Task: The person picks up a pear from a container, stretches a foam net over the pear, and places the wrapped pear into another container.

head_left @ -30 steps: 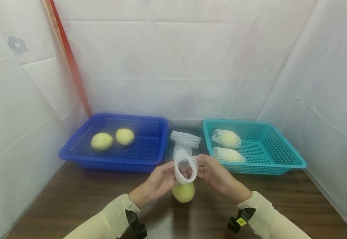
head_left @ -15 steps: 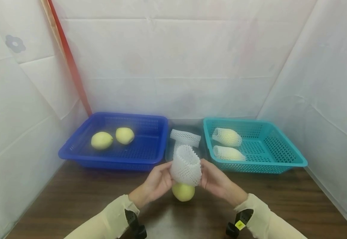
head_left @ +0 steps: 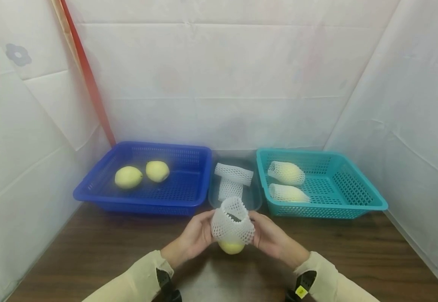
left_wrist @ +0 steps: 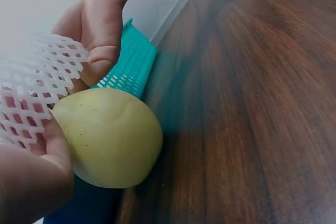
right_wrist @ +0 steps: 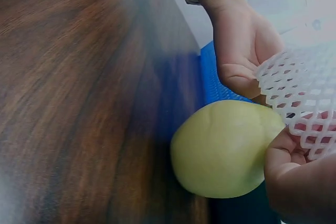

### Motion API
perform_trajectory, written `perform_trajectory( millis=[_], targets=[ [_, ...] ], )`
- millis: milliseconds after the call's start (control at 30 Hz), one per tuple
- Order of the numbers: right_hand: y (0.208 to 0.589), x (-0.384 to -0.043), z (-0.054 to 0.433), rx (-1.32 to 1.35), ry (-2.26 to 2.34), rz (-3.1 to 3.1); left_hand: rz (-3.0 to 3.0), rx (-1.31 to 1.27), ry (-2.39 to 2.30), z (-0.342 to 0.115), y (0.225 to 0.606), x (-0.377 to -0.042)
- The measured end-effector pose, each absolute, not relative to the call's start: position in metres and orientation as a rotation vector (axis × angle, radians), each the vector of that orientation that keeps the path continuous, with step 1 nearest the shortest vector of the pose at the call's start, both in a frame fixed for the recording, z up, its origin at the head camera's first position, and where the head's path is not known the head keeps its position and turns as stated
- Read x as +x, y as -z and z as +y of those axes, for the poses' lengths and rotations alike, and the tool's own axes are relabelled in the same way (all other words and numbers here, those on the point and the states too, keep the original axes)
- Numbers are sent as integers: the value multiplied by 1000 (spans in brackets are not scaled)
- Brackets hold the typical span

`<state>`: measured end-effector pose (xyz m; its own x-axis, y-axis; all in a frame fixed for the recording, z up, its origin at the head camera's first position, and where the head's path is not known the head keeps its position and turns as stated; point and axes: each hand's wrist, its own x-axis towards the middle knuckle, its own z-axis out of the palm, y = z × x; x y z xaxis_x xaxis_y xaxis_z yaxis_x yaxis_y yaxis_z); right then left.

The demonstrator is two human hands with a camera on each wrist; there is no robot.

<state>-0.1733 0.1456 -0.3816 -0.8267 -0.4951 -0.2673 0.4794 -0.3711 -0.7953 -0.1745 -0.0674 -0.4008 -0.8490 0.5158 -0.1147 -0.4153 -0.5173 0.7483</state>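
Observation:
A pale yellow-green pear (head_left: 231, 248) stands on the table between the two hands. The left hand (head_left: 196, 235) and the right hand (head_left: 273, 237) pinch opposite sides of a white foam net sleeve (head_left: 231, 224), which covers the pear's upper part in the head view. From the left wrist, the net (left_wrist: 39, 85) shows stretched at the narrow top of the pear (left_wrist: 115, 140), whose wide lower part is bare. Thumbs lie on the net's outside, and fingers partly show through the mesh. The same pear (right_wrist: 226, 156) appears between the hands in the right wrist view.
At the left, a blue basket (head_left: 143, 203) holds two bare pears (head_left: 128, 178). A teal basket (head_left: 328, 212) at the right holds two net-wrapped pears (head_left: 287, 173). Between them, a clear tray (head_left: 255, 197) contains loose foam nets (head_left: 234, 173). White sheets enclose the wooden table (head_left: 102, 251).
Both hands have lowered the foam net onto the pear. Its opening faced the head camera at first, then tipped upward; now the net hides more of the pear.

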Motion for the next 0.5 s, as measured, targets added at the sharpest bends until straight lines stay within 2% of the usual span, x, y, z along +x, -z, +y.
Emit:
perform_trajectory(
  millis=[500],
  targets=[
    [397, -174, 150, 25, 2168, 1375, 1426, 57, -2248, -68, 419, -175]
  ],
)
